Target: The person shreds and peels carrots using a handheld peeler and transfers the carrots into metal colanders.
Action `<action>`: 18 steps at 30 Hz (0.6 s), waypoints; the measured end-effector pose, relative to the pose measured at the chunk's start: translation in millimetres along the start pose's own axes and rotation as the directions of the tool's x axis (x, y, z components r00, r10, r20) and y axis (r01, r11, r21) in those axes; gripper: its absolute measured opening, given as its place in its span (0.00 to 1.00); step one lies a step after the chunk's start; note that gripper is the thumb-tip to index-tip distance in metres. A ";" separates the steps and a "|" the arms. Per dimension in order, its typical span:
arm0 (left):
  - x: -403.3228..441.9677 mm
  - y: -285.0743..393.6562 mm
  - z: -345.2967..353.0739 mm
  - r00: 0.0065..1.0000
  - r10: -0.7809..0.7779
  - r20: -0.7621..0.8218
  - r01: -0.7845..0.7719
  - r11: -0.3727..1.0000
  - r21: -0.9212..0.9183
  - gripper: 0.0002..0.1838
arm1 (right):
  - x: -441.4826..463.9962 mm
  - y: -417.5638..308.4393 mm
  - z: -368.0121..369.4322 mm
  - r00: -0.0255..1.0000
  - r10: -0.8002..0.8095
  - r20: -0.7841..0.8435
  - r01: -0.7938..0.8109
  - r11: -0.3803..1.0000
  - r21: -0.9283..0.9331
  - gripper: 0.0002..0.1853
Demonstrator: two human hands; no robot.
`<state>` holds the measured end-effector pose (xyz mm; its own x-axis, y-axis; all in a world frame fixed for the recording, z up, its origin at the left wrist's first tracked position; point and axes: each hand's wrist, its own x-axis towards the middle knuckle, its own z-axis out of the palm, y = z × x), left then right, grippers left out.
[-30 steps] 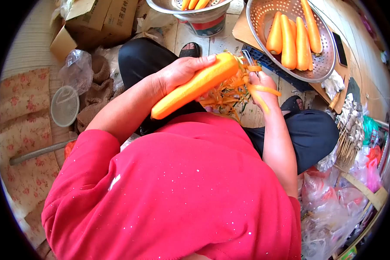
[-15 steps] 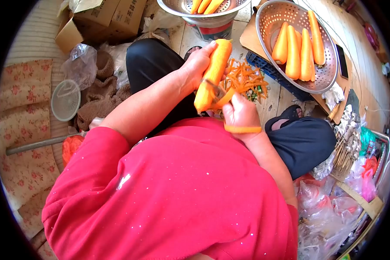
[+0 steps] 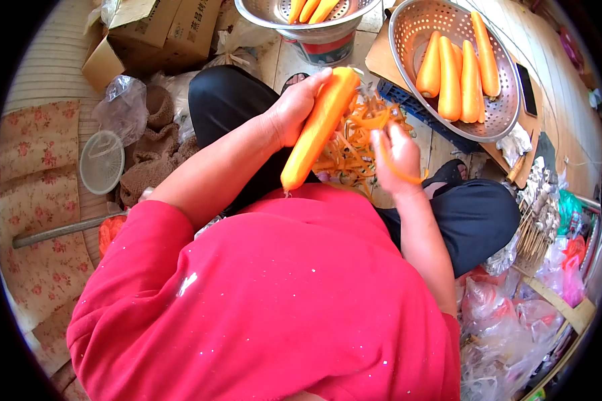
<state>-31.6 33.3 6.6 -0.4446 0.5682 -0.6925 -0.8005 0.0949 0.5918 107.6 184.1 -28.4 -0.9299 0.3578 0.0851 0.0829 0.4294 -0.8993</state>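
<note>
My left hand (image 3: 294, 110) is wrapped round a long orange carrot (image 3: 320, 127), held at a slant with its narrow end toward my body. Apart from the carrot, on its right, my right hand (image 3: 398, 157) is closed on a peeler, mostly hidden by the fingers and blurred. An orange strip hangs across that hand down to the wrist. Below both hands, a heap of carrot peelings (image 3: 351, 150) lies on the floor between my legs.
An oval metal colander (image 3: 418, 87) with several carrots rests on a board at the right, beside a phone (image 3: 526, 90). Another colander (image 3: 267, 17) with carrots sits on a bucket. A cardboard box (image 3: 160, 33) is at back left; plastic bags (image 3: 495, 327) lie at the right.
My right hand has moved right and slightly up, taking the peeler off the carrot. The carrot's lower end has shifted left and down in my left hand.
</note>
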 end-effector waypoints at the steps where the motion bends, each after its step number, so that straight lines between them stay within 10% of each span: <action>1: 8.4 -1.2 -2.3 0.996 0.044 -0.072 -0.048 0.998 -0.051 0.28 | -5.9 -17.9 -3.5 0.995 0.024 0.101 -0.023 1.000 -0.008 0.10; 7: 17.9 2.3 2.0 0.989 0.030 -0.144 -0.044 0.995 -0.091 0.27 | -30.9 -23.8 13.3 0.947 -0.226 0.230 0.239 0.971 -0.030 0.06; 13: -11.9 -4.4 19.7 0.991 -0.103 -0.086 0.115 0.981 0.154 0.30 | 7.3 6.8 -0.1 0.995 0.100 0.002 -0.100 0.992 -0.071 0.12; 15: -16.1 -7.5 8.8 0.992 -0.119 -0.036 0.124 0.969 0.215 0.30 | 23.2 31.8 -11.1 0.964 0.231 0.130 -0.175 0.923 -0.344 0.18; 18: -27.3 -3.5 8.2 0.973 -0.186 0.137 0.151 0.961 0.232 0.27 | 18.8 38.6 -7.2 0.958 0.264 0.115 -0.227 0.937 -0.266 0.16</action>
<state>-13.3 24.2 26.9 -0.2290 0.6469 -0.7274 -0.7429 0.3667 0.5600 95.9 213.4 -58.4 -0.9097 0.3609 -0.2054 0.3838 0.5422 -0.7474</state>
